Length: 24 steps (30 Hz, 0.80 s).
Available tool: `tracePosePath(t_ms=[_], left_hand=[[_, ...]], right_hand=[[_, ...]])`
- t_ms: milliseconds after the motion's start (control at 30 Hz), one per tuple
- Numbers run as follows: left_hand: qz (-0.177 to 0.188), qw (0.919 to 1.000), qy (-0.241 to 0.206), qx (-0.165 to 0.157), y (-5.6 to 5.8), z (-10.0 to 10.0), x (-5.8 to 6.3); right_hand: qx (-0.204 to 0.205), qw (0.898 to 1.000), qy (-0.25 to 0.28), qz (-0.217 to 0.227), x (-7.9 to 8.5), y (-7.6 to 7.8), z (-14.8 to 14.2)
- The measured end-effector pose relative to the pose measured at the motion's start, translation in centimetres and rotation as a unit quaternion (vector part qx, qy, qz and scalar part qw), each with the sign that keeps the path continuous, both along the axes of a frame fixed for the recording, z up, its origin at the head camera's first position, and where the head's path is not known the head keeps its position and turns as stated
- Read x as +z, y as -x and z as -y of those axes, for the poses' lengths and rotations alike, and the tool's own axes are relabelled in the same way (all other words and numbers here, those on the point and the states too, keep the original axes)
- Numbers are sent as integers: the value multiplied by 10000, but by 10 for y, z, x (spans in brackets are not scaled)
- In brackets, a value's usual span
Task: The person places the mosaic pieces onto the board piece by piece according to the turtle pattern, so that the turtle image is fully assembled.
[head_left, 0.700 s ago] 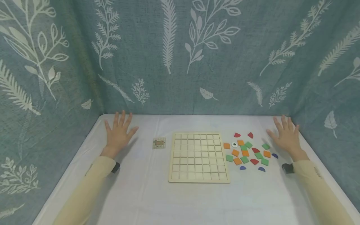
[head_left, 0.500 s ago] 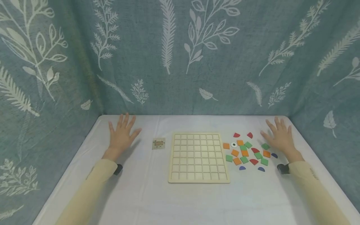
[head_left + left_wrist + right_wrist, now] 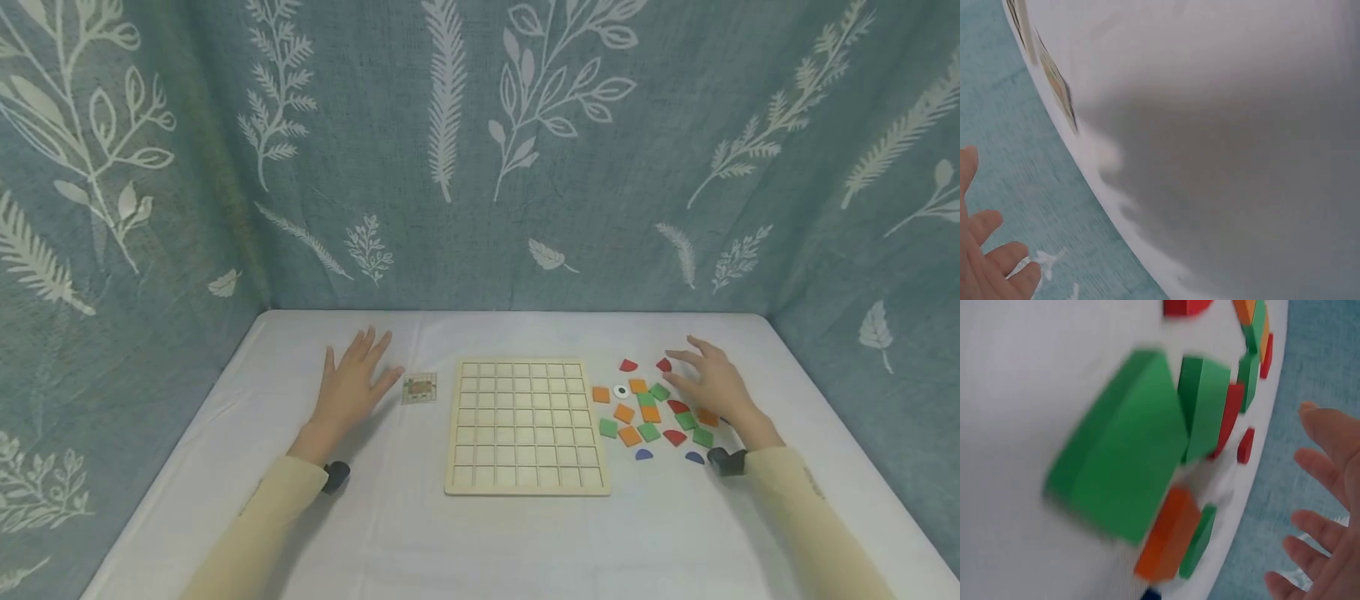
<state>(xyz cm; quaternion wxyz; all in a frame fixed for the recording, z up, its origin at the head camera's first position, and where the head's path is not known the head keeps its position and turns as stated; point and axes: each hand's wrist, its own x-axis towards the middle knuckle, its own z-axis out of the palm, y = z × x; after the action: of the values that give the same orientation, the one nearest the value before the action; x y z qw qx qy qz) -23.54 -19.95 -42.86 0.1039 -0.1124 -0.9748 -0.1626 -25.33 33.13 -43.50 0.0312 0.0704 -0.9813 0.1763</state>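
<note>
My left hand (image 3: 351, 386), fingers spread and holding nothing, hovers left of a small square picture card (image 3: 419, 388). In the left wrist view the card (image 3: 1055, 81) lies beyond the hand's shadow. My right hand (image 3: 712, 382) is over the right side of the loose pieces, its fingers relaxed and nothing in them. Near its fingertips lies a red quarter-round piece (image 3: 664, 365). Green squares (image 3: 608, 427), orange squares (image 3: 601, 394), blue half-rounds (image 3: 643, 455) and a white disc with a black dot (image 3: 621, 391) lie around. The right wrist view shows a green piece (image 3: 1129, 444) close up.
A pale wooden grid board (image 3: 527, 486) lies between the card and the pieces, its cells bare. A white cloth (image 3: 450, 550) covers the table. Blue-green leaf-patterned curtains (image 3: 480, 250) stand at the back and both sides.
Both hands have moved inward: the left toward the card, the right leftward over the pieces. The right fingers have drawn closer together. The card, board and pieces lie as before.
</note>
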Motion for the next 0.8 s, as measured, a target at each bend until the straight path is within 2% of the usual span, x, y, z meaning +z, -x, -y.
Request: tracePosePath(t_ms=[233,400,600,800], left_hand=[[66,9998,-102,-181,-11,-18,-7],[164,9987,-226,-434,-21,-31,-10],[459,9957,-297,-745,-31,-43,-15],[811,9913,-241,-1004,-43,-54,-18]], right_hand=[[125,9994,301,117,-7,-1,13],[240,9981,514,237,-10,-3,24],[577,9963,614,191,-13,-4,35],[682,9940,738,421,-13,-5,44]])
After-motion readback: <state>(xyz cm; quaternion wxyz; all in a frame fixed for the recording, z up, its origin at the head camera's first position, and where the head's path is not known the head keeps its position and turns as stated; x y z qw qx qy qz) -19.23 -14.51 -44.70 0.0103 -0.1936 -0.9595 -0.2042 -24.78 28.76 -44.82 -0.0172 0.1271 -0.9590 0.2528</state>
